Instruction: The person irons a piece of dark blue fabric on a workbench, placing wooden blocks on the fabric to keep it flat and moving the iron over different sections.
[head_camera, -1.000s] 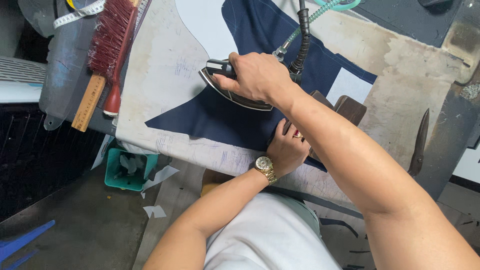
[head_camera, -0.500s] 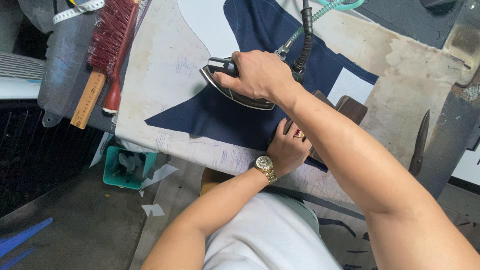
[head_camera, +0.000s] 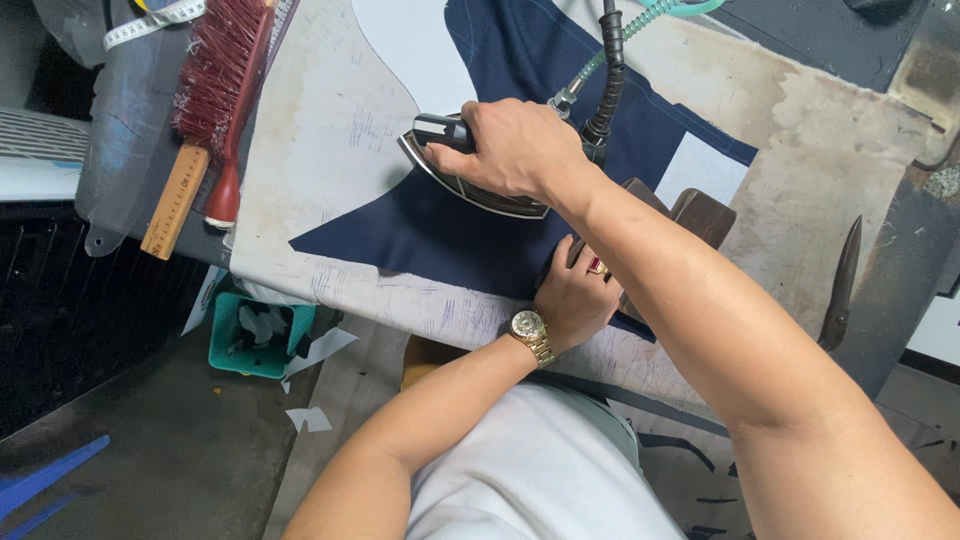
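My right hand (head_camera: 515, 150) grips the black handle of a steam iron (head_camera: 448, 172), which rests flat on a piece of navy blue cloth (head_camera: 420, 235) spread over a worn, stained ironing table (head_camera: 320, 130). A black cable and a green coiled hose (head_camera: 610, 50) rise from the iron's back end. My left hand (head_camera: 575, 295), with a gold watch and a red-stone ring, lies under my right forearm and presses on the near edge of the cloth beside a dark wooden block (head_camera: 700, 215); its fingers are partly hidden.
A red-bristled brush (head_camera: 215, 90), a wooden ruler (head_camera: 175, 200) and a tape measure (head_camera: 150, 25) lie at the table's left edge. Dark shears (head_camera: 838, 290) lie at the right. A teal bin (head_camera: 255, 340) with scraps stands on the floor below.
The iron and my right hand barely shift on the cloth. My left hand stays in the same place.
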